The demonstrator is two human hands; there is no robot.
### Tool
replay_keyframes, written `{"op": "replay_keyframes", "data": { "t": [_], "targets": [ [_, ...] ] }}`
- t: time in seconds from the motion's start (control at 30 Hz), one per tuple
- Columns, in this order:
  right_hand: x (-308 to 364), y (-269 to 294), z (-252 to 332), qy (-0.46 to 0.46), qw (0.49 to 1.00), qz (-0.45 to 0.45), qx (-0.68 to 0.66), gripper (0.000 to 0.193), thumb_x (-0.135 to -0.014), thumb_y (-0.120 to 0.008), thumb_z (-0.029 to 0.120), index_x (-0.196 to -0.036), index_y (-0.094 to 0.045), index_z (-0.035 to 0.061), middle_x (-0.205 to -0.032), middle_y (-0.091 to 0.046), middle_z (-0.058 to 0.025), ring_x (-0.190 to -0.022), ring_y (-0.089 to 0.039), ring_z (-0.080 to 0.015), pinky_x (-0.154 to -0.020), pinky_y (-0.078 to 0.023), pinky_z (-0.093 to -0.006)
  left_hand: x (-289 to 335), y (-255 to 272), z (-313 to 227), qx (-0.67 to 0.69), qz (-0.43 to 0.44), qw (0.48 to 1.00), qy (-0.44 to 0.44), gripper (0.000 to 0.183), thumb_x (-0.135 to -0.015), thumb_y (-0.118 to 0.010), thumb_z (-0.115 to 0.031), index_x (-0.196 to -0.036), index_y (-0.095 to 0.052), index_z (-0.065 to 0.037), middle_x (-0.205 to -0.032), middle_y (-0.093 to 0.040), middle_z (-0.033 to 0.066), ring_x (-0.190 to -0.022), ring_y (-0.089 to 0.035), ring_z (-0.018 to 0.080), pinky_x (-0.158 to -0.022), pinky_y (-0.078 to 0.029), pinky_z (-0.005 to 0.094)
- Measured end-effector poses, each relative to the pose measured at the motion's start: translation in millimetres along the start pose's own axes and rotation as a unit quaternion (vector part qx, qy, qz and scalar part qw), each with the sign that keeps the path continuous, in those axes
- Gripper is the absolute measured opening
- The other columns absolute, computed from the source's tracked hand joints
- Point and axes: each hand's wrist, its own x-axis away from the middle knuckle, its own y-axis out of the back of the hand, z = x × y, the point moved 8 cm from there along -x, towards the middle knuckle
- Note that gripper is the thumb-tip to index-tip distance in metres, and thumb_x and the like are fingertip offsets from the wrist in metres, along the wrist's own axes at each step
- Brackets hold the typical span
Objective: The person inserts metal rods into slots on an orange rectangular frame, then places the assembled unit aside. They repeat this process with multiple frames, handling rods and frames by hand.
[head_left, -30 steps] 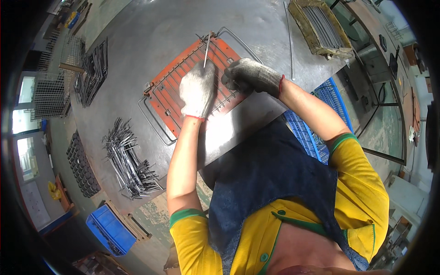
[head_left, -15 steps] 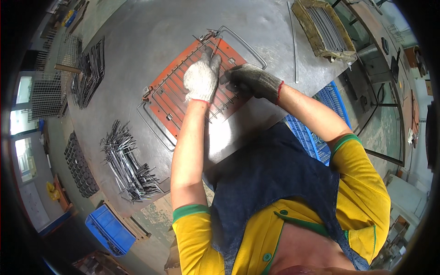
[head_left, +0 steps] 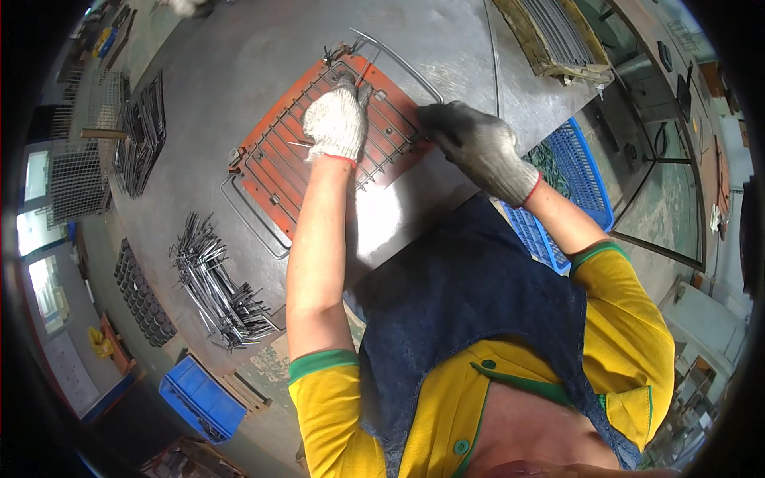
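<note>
- Wire rack (head_left: pixel 288 131) on orange plate (head_left: pixel 279 103), upper centre of frame; long axis lower left to upper right.
- Left hand (head_left: pixel 335 123) nearer, on top of rack, fingers bent; grasp unclear.
- Right hand (head_left: pixel 482 147) blurred, at plate's right corner; can't tell if gripping.
- Metal table (head_left: pixel 199 119) underneath; loose wire pile (head_left: pixel 223 287) lower left.

The person's left arm (head_left: pixel 317 247) reaches to the far side, its gloved left hand (head_left: pixel 335 123) pointing there too. The bent right arm (head_left: pixel 572 217) leans left, its gloved right hand (head_left: pixel 484 150) blurry at the fingers (head_left: pixel 446 122).
</note>
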Motion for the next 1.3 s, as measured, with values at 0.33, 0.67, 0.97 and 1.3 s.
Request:
{"op": "replay_keyframes", "data": {
  "t": [0.33, 0.67, 0.97, 1.3],
  "targets": [
    [18, -17, 6, -0.101, 0.956, 0.104, -0.255, 0.033, -0.100, -0.061, 0.024, -0.129, -0.064, 0.0091, -0.100, -0.069, -0.0053, -0.085, -0.067, -0.0113, -0.066, -0.056, -0.0283, 43, 46, 17, 0.521, -0.044, 0.827, 0.206, 0.045, -0.104, -0.051, -0.042, -0.110, -0.067, -0.001, -0.070, -0.066, 0.0115, -0.056, -0.064, 0.0205, -0.051, -0.051, 0.0352],
    [40, -104, 72, 0.143, 0.942, 0.083, -0.293, 0.047, -0.087, -0.072, 0.025, -0.128, -0.057, 0.0099, -0.088, -0.068, -0.0101, -0.076, -0.070, -0.0199, -0.071, -0.057, -0.0323, 131, 36, -4, 0.822, -0.167, 0.494, 0.229, 0.051, -0.107, -0.045, -0.048, -0.131, -0.055, -0.003, -0.070, -0.055, 0.0025, -0.060, -0.055, 0.0142, -0.054, -0.050, 0.0305],
    [71, -160, 64, -0.187, 0.693, 0.274, -0.640, 0.028, -0.101, -0.055, 0.017, -0.128, -0.059, 0.0106, -0.099, -0.066, -0.0035, -0.076, -0.062, -0.0118, -0.065, -0.052, -0.0245, 164, 52, 4, 0.812, -0.107, 0.552, 0.158, 0.050, -0.108, -0.047, -0.042, -0.130, -0.055, 0.002, -0.081, -0.067, 0.0076, -0.074, -0.067, 0.0229, -0.069, -0.057, 0.0365],
    [2, -105, 119, -0.067, 0.886, 0.128, -0.441, 0.021, -0.096, -0.068, 0.026, -0.104, -0.070, 0.0063, -0.087, -0.070, -0.0060, -0.065, -0.065, -0.0119, -0.058, -0.052, -0.0272, 163, 38, 88, 0.714, -0.023, 0.642, 0.280, 0.037, -0.102, -0.059, -0.030, -0.099, -0.066, 0.006, -0.088, -0.068, 0.0149, -0.076, -0.068, 0.0222, -0.067, -0.057, 0.0342]
  ]
}}
